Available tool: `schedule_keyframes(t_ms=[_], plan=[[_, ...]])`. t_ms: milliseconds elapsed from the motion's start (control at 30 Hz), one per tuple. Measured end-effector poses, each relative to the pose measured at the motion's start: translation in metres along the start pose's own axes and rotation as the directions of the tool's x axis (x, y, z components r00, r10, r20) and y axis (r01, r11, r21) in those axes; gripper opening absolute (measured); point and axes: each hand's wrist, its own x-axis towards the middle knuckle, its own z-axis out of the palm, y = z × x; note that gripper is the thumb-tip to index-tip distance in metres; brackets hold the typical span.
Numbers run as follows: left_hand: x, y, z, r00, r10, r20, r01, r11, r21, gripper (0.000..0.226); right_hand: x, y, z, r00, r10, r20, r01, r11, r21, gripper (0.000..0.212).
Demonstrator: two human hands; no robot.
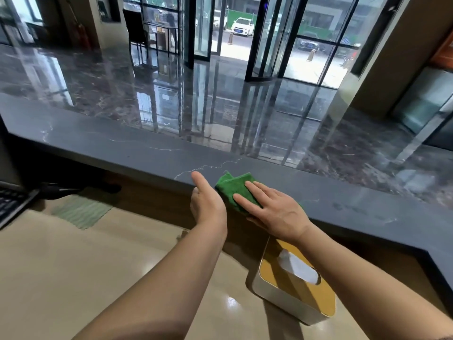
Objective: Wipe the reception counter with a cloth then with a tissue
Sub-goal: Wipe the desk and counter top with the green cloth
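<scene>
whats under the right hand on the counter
A folded green cloth, lying on the dark counter at its near edge, with the right hand pressed flat on it. The cloth's part beneath the palm is covered.

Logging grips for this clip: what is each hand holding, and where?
Nothing is gripped. The right hand presses straight fingers on the green cloth at its near half, flat on the counter; the left hand is open beside it.
</scene>
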Motion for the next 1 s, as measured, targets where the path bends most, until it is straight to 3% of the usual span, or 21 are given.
schedule_keyframes(t_ms=[100, 167, 300, 400, 467, 600, 700, 867, 1000], plan=[[0.017, -0.007, -0.008, 0.976, 0.218, 0.013, -0.216, 0.951, 0.223, 0.058, 0.018, -0.015, -0.010, 0.986, 0.158, 0.057, -0.164, 0.980, 0.115, 0.055], [0.033, -0.009, -0.016, 0.930, 0.359, 0.078, -0.359, 0.840, 0.408, 0.049, 0.041, -0.024, -0.017, 0.961, 0.242, 0.132, -0.265, 0.943, 0.203, 0.058], [0.063, -0.004, -0.036, 0.816, 0.501, 0.288, -0.542, 0.490, 0.683, 0.043, 0.103, -0.027, -0.018, 0.903, 0.283, 0.323, -0.392, 0.849, 0.354, 0.056], [0.074, -0.004, -0.045, 0.736, 0.471, 0.486, -0.625, 0.198, 0.755, 0.042, 0.138, -0.022, -0.012, 0.877, 0.278, 0.393, -0.434, 0.810, 0.395, 0.055], [0.075, -0.005, -0.045, 0.711, 0.476, 0.518, -0.617, 0.068, 0.784, 0.043, 0.150, -0.019, -0.008, 0.867, 0.285, 0.408, -0.453, 0.790, 0.412, 0.055], [0.069, -0.001, -0.031, 0.698, 0.526, 0.487, -0.559, -0.025, 0.829, 0.042, 0.149, -0.009, -0.004, 0.859, 0.278, 0.430, -0.470, 0.761, 0.447, 0.057], [0.063, -0.003, -0.017, 0.672, 0.513, 0.534, -0.602, -0.041, 0.797, 0.040, 0.123, 0.012, 0.000, 0.816, 0.354, 0.457, -0.547, 0.727, 0.414, 0.058], [0.049, -0.010, 0.013, 0.615, 0.440, 0.655, -0.702, -0.074, 0.709, 0.041, 0.029, 0.079, 0.002, 0.668, 0.540, 0.513, -0.724, 0.633, 0.276, 0.058], [0.035, -0.016, 0.042, 0.538, 0.361, 0.762, -0.785, -0.116, 0.609, 0.040, -0.057, 0.125, -0.004, 0.495, 0.687, 0.532, -0.838, 0.539, 0.085, 0.057]])
